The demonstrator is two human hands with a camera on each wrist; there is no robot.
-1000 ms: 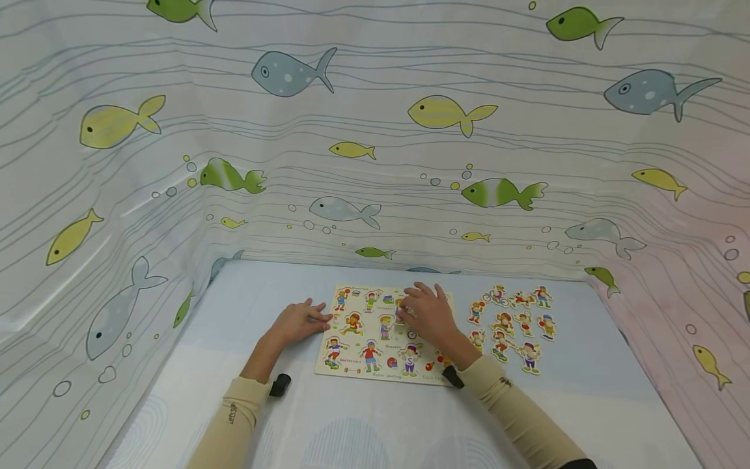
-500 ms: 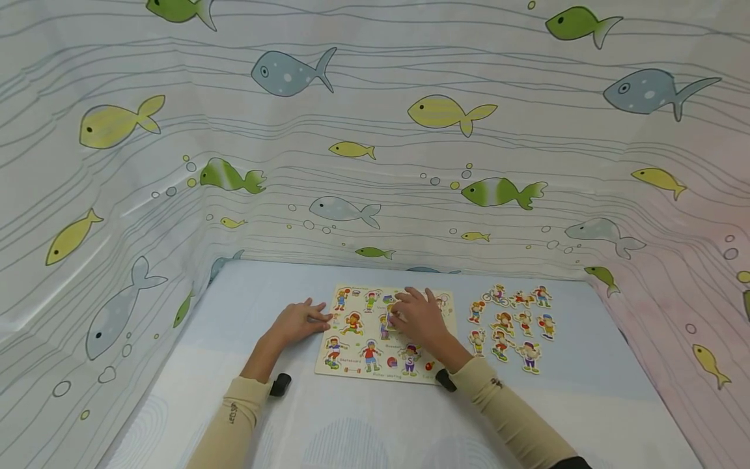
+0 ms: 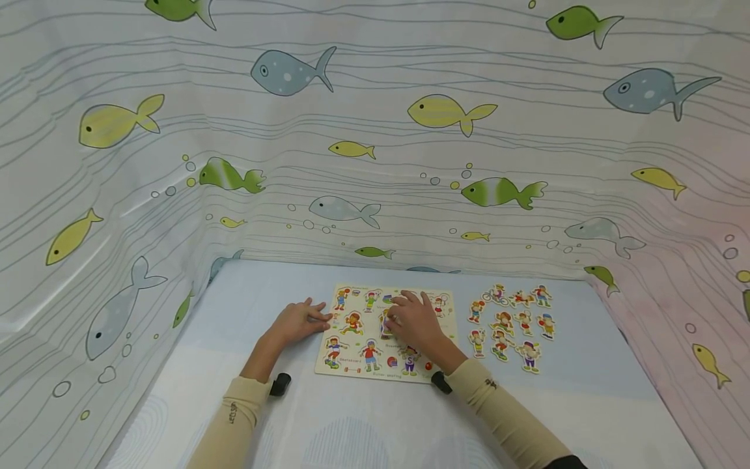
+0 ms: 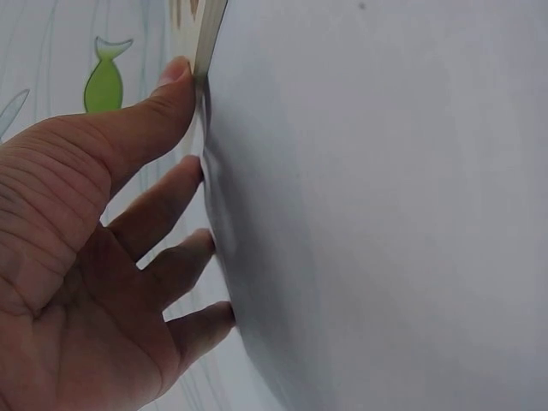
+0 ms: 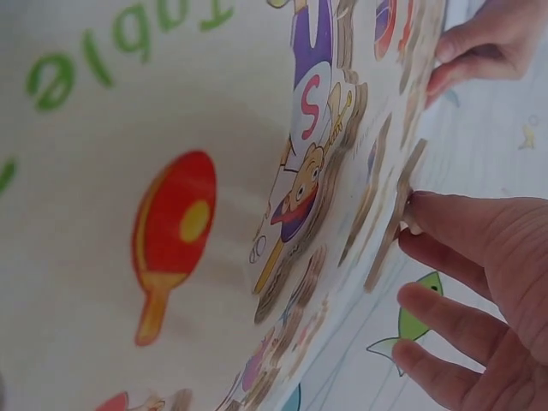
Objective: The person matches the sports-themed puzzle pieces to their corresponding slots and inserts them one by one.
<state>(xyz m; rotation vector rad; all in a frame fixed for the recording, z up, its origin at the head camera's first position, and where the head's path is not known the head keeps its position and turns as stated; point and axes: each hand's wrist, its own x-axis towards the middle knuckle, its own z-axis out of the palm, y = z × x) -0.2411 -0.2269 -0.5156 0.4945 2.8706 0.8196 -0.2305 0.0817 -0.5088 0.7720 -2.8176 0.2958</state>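
We are seeing a flat puzzle board (image 3: 369, 331) lying on a pale table (image 3: 293, 436), and it is carrying rows of sporty figures, among them a runner (image 3: 352, 324), a skateboarder (image 3: 333, 352), a roller skater (image 3: 370, 355) and a player with an S on the shirt (image 5: 312, 128), whose thick edges are standing proud of the surface. A red table tennis bat (image 5: 177, 223) is showing as a flat picture near that player. Off the board's right side, loose figures (image 3: 530, 357) are lying in a cluster on the table. Our right hand (image 3: 418, 322) is pinching a thin wooden piece (image 5: 388, 244) between thumb and index finger, the other fingers spreading free of it. The piece is sitting at the fingertips, over the middle of the board; we are not managing to tell whether it is touching the wood beneath. Our left hand (image 3: 300, 322) is resting at the board's left edge, gripping nothing, its thumb touching that edge and its other fingertips meeting the table.
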